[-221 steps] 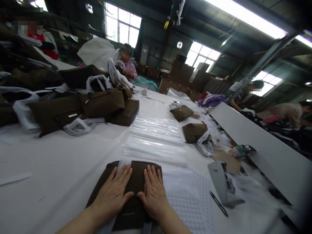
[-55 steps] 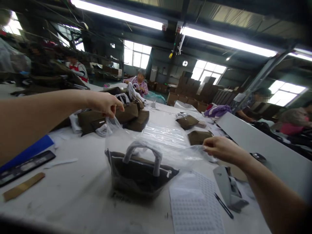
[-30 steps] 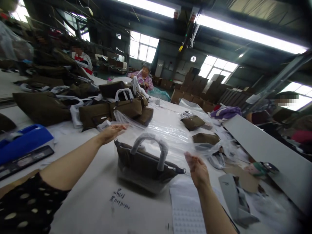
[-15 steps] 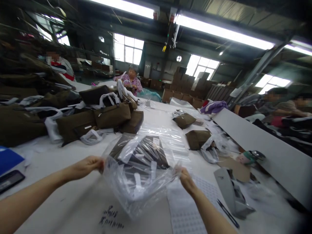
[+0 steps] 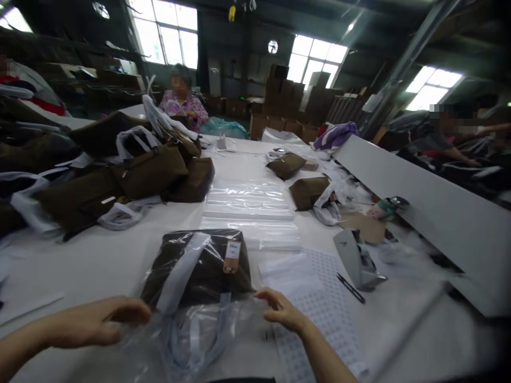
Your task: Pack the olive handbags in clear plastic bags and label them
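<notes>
Dim workshop under high windows (image 5: 315, 53), cardboard boxes (image 5: 279, 90) stacked along the far wall, a co-worker (image 5: 181, 98) seated at the far end of a long white desk (image 5: 99, 255). Near its front edge, lying flat inside a clear plastic bag (image 5: 191, 335): a brown handbag (image 5: 199, 266), paper-wrapped handle (image 5: 181, 271) slanting across it and a small hang tag (image 5: 232, 250) beside that. Slack open mouth of the plastic bag turned toward the wearer, crumpled between both hands. Left hand (image 5: 96, 327) at the mouth's left side, fingers curled over the film; impossible to tell whether pinching it or only resting. Right hand (image 5: 281, 311) at the mouth's right corner, grip open, bent fingertips pressing the film down. Judged as the closing stage of bagging: handbag fully inside, mouth not yet flattened or folded. Called for next, by that reading: smoothing out the loose film and trapped air, then turning the flap square under or over without dragging the handbag askew. Just beyond, a stack of empty clear bags (image 5: 249, 205); to the right, a dotted white sheet (image 5: 319, 298), a pen (image 5: 350, 288) and a grey dispenser-like object (image 5: 353, 258). Piled at left, more brown bags (image 5: 147, 170); leaning along the right, a long white board (image 5: 419, 197).
</notes>
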`<state>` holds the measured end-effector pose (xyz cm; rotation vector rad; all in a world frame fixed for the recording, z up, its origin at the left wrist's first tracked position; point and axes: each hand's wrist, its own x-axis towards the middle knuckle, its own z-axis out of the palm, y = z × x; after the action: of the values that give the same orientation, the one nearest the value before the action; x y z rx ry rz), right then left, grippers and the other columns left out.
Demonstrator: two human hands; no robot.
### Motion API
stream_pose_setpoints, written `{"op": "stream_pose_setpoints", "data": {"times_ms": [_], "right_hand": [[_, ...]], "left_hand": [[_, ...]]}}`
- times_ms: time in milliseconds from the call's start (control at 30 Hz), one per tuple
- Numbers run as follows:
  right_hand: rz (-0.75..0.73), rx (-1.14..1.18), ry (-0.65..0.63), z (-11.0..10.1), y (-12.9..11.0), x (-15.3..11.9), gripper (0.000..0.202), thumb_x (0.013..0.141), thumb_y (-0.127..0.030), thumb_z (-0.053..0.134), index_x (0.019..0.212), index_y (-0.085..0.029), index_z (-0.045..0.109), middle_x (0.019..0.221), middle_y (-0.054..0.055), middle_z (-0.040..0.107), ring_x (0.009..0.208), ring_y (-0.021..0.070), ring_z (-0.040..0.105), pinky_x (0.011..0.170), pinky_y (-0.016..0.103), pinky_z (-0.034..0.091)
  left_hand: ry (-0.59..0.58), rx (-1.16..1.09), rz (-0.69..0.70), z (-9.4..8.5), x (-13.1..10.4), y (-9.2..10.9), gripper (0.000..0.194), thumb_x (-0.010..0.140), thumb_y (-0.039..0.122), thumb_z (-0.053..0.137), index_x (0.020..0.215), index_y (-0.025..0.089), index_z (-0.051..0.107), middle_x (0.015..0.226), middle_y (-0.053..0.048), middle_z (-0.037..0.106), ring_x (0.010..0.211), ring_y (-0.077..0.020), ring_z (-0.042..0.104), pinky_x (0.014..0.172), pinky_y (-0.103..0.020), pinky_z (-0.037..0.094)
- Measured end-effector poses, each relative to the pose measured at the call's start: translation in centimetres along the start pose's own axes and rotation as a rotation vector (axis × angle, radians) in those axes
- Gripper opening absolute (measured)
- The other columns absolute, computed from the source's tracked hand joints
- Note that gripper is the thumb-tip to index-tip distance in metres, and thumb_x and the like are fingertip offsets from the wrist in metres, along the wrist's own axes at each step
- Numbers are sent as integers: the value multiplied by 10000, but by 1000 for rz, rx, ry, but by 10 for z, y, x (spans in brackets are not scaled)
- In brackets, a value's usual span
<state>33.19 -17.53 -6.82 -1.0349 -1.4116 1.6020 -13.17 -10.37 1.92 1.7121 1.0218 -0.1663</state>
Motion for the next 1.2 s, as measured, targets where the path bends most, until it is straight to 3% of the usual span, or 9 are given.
{"op": "stream_pose_setpoints", "data": {"times_ms": [100, 167, 267, 367, 500, 633, 800, 933, 1200], "right_hand": [[-172, 74, 374, -30, -5, -32, 394, 728, -452, 650, 1042, -219, 602, 1120, 92, 634, 1103, 279, 548, 988, 465, 379], [-182, -94, 710, -50, 2, -56, 293, 780, -386, 594, 1019, -217, 600, 1114, 97, 632, 1097, 269, 550, 1000, 483, 372], [-102, -507, 919, -69, 22, -90, 317, 792, -314, 558, 1090, -208, 574, 1205, 109, 576, 1162, 271, 494, 1034, 502, 338], [-19, -809, 933, -72, 47, -112, 408, 793, -288, 532, 1190, -191, 523, 1304, 123, 494, 1250, 291, 394, 1069, 530, 277], [121, -928, 1019, -63, 68, -114, 464, 812, -268, 491, 1266, -186, 443, 1364, 139, 419, 1292, 310, 318, 1061, 564, 259], [149, -894, 1048, -67, 67, -100, 491, 799, -241, 491, 1281, -203, 409, 1387, 132, 383, 1288, 321, 308, 1042, 571, 265], [165, -793, 1114, -107, 49, -92, 505, 764, -262, 533, 1250, -177, 425, 1271, 150, 485, 1197, 319, 402, 1012, 521, 306], [262, -546, 971, -141, 36, -92, 529, 716, -268, 585, 1218, -181, 442, 971, 78, 633, 919, 251, 571, 880, 420, 431], [89, -165, 681, -156, 15, -76, 327, 697, -262, 611, 1016, -210, 564, 839, 1, 670, 755, 178, 621, 697, 294, 486]], "left_hand": [[-16, -101, 82, -23, 25, 64, 407, 723, 464, 580, 1124, 516, 541, 1184, 94, 614, 1118, -241, 538, 950, -353, 403], [31, -60, 144, -19, 59, 122, 291, 765, 460, 556, 1044, 413, 624, 1028, 50, 672, 1001, -228, 592, 865, -301, 448], [22, 53, 294, 16, 128, 199, 275, 800, 458, 517, 936, 272, 668, 903, 6, 681, 839, -198, 617, 749, -248, 464], [108, 154, 294, 63, 206, 237, 346, 807, 454, 471, 939, 193, 656, 868, -33, 685, 797, -198, 629, 710, -251, 473], [203, 261, 212, 108, 294, 236, 479, 770, 428, 521, 1136, 122, 572, 1173, -138, 607, 1087, -273, 551, 912, -327, 413], [268, 369, 101, 126, 341, 219, 643, 687, 404, 668, 1208, 73, 486, 1248, -211, 518, 1156, -319, 481, 974, -441, 351], [209, 384, 81, 133, 353, 212, 290, 797, 371, 601, 959, 131, 591, 962, -74, 616, 895, -196, 576, 839, -396, 440], [196, 328, 102, 128, 349, 219, 174, 814, 296, 527, 898, 153, 582, 869, -45, 634, 809, -173, 587, 766, -327, 453], [247, 262, 97, 96, 348, 229, 364, 766, 327, 455, 1076, 170, 562, 1031, -76, 665, 959, -227, 614, 831, -298, 455]]}}
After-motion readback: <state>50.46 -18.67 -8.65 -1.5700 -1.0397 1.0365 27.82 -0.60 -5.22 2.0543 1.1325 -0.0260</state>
